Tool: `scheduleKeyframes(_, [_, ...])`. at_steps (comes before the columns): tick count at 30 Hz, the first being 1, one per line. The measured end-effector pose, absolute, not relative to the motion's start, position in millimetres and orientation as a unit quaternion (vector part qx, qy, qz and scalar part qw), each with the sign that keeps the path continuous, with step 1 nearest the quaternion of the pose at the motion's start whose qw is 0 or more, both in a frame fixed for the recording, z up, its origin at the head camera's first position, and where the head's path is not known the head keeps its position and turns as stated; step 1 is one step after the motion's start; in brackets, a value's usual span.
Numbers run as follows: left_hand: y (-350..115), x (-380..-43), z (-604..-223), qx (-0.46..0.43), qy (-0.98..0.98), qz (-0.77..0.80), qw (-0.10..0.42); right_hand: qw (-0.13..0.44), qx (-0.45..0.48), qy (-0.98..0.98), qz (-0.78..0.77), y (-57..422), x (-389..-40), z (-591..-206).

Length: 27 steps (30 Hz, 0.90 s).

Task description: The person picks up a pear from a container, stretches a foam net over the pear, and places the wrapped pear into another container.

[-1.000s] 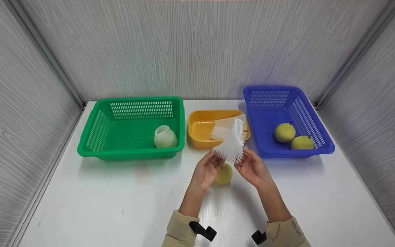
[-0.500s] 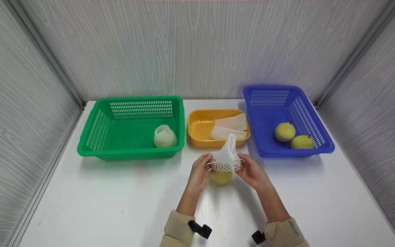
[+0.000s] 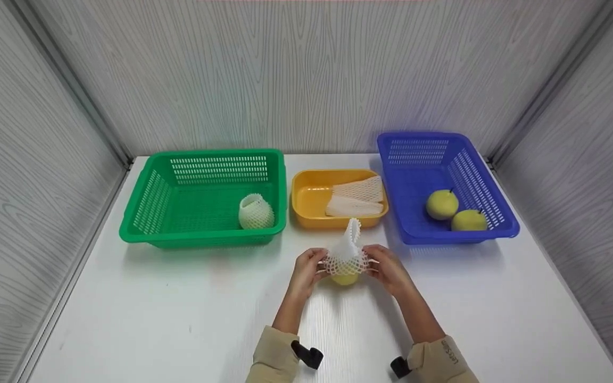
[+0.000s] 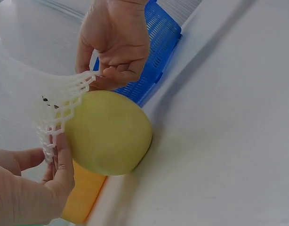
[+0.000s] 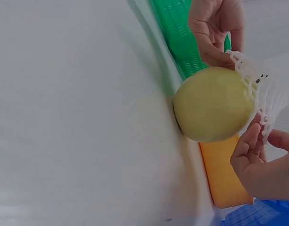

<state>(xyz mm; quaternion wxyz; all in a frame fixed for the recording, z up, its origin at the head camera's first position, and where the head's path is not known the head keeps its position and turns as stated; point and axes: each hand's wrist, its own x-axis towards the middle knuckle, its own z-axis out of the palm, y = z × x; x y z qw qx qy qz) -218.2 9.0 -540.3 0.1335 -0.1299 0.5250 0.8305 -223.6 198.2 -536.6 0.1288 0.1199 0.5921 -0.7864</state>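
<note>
A yellow-green pear point(image 3: 345, 279) stands on the white table, its upper part inside a white foam net sleeve point(image 3: 347, 256). My left hand point(image 3: 306, 271) pinches the sleeve's lower rim on one side, and my right hand point(image 3: 389, 267) pinches it on the opposite side, so the mouth is stretched wide. In the left wrist view the net's edge lies over the top of the pear point(image 4: 109, 134), whose lower body is bare. Through the mesh point(image 5: 262, 89) in the right wrist view, the dark stem shows.
Behind the hands, an orange tray point(image 3: 309, 221) holds flat foam net sleeves point(image 3: 357, 197). A green basket point(image 3: 203, 235) at left contains one sleeved pear point(image 3: 257, 213). At right, a blue basket point(image 3: 402, 202) holds two bare pears point(image 3: 442, 205).
Both hands have brought the foam net sleeve down and toward me, from above the pear to over its top. The baskets and tray have stayed put.
</note>
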Motion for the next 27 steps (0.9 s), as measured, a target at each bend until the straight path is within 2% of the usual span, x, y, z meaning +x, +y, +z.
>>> scheduleKeyframes(9, [4, -215, -534, -0.119, 0.587, 0.787, 0.149, 0.130, 0.145, 0.631, -0.751, 196, -226, -539])
scheduleKeyframes(19, [6, -217, -550, -0.084, 0.709, 0.695, 0.085, 0.138, 0.143, 0.654, -0.730, 197, -225, -544])
scheduleKeyframes(23, [7, -217, -543, -0.036, 0.770, 0.635, 0.053, 0.143, 0.139, 0.657, -0.727, 197, -225, -544])
scheduleKeyframes(27, [6, -216, -530, 0.049, 0.791, 0.605, 0.073, 0.146, 0.138, 0.664, -0.721, 198, -225, -543])
